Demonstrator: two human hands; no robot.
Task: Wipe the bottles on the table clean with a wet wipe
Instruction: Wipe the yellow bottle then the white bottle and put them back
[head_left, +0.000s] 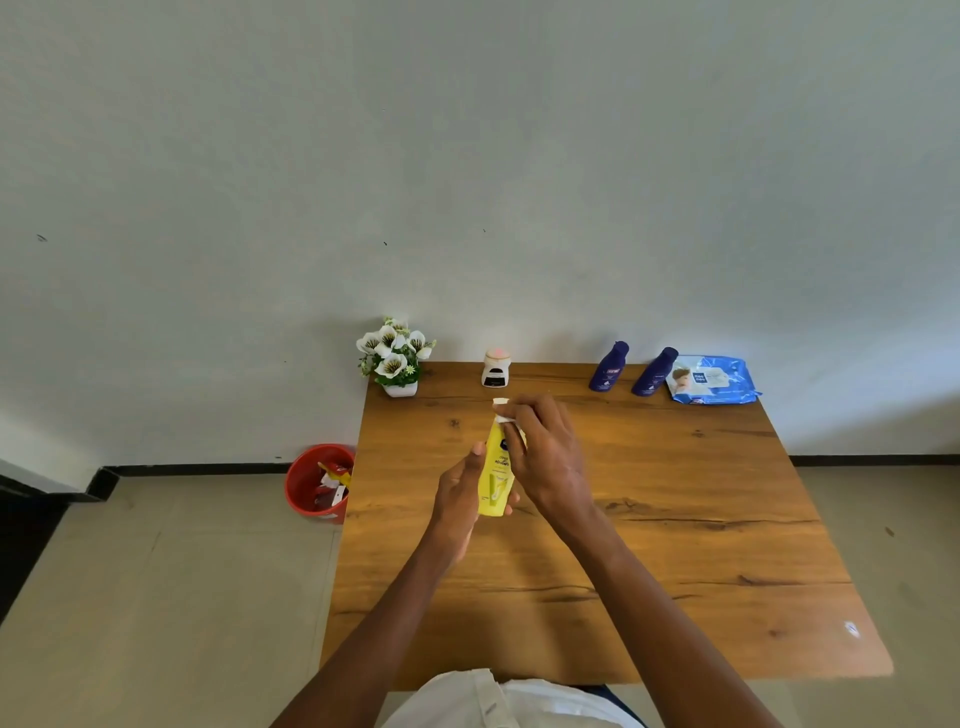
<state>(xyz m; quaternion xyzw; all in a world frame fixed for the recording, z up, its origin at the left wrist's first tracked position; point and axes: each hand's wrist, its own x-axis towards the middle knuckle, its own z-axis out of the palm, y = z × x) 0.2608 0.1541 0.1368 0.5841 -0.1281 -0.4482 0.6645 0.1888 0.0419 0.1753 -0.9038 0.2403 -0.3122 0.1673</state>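
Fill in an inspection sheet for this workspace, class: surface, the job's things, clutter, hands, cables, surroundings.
Surface: brown wood-grain table, a small pale mark near its right front corner.
Job's things: yellow plastic bottle held above the table; white wet wipe at its top end; two dark blue plastic bottles and a blue wipe packet along the far edge.
Clutter: white flowers in a white pot; small white device with a pink top.
Hands: left hand grips the yellow bottle; right hand pinches the wipe.
Cables: nothing seen.
Surroundings: red bin holding rubbish on the floor; plain pale wall.
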